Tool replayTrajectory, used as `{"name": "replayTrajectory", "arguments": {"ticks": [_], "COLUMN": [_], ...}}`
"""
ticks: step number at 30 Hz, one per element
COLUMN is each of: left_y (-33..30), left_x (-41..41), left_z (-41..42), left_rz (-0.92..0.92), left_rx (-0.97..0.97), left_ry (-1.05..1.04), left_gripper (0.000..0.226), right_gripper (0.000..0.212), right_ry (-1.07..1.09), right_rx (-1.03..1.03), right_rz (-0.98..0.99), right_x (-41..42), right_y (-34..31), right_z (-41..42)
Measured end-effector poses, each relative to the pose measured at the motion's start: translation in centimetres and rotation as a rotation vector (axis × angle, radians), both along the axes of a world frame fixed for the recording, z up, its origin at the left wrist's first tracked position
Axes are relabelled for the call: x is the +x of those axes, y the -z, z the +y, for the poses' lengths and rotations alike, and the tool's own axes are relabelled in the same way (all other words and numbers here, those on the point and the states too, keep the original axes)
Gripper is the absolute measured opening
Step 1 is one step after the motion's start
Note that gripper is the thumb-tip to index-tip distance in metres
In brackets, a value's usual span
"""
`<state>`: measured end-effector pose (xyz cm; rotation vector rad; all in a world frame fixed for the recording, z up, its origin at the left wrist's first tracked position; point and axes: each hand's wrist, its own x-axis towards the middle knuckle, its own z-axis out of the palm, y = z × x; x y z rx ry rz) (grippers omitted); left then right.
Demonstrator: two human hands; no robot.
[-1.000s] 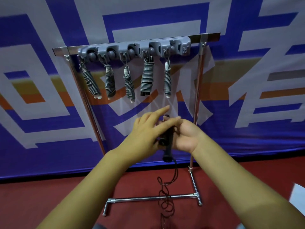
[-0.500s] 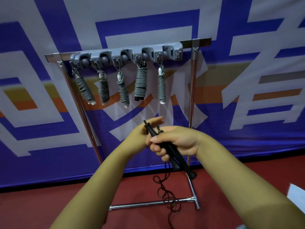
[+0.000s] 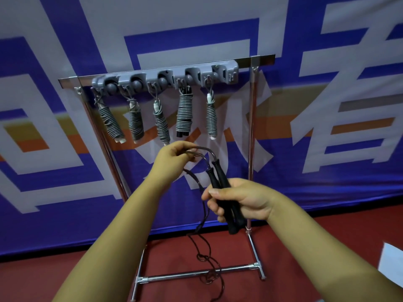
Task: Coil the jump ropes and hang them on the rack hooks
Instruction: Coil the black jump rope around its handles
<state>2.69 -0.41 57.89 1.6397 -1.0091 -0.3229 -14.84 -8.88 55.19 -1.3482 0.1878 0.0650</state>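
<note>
At the centre of the view, the two black handles (image 3: 224, 195) of a jump rope sit side by side, gripped by the right hand (image 3: 237, 201). At ten o'clock from them, the left hand (image 3: 172, 159) pinches the cord (image 3: 201, 192), which trails to the floor (image 3: 305, 247). Five coiled ropes (image 3: 184, 114) hang on the rack (image 3: 165, 80) at twelve o'clock.

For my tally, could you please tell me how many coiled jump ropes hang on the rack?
5, side by side under the grey hook strip: far left, second, middle, fourth, rightmost. None appear hidden.
</note>
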Motion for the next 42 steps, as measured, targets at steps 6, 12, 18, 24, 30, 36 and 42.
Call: {"name": "replayTrajectory", "arguments": {"ticks": [6,12,18,24,30,36,42], "left_y": [-0.2,-1.4,-1.7,0.6,2.7,4.6,4.4], "left_x": [-2.3,-2.9,-3.2,-2.5,-4.9,-6.9,-6.9], "left_z": [0.5,1.0,0.5,0.9,0.8,1.0,1.5], "left_rz": [-0.111,0.065,0.040,0.288,0.329,0.393,0.298], "left_rx": [0.082,-0.012,0.034,-0.001,-0.016,-0.061,-0.028], "left_ry": [0.221,0.291,0.311,0.318,0.335,0.236,0.222], "left_gripper": [0.033,0.039,0.039,0.024,0.021,0.015,0.022], "right_gripper": [0.013,0.019,0.018,0.014,0.023,0.027,0.021], "right_ry": [0.021,0.015,0.080,0.398,0.627,0.712,0.702], "right_rx": [0.031,0.025,0.055,0.209,0.266,0.395,0.415], "right_rz": [-0.086,-0.043,-0.078,-0.245,-0.308,-0.319,-0.453], "right_x": [0.5,0.3,0.5,0.4,2.0,3.5,2.9], "right_y": [-1.6,-1.3,-1.5,-3.5,-3.7,-3.0,-3.2], "right_z": [0.3,0.3,0.5,-0.6,-0.1,0.3,-0.1]}}
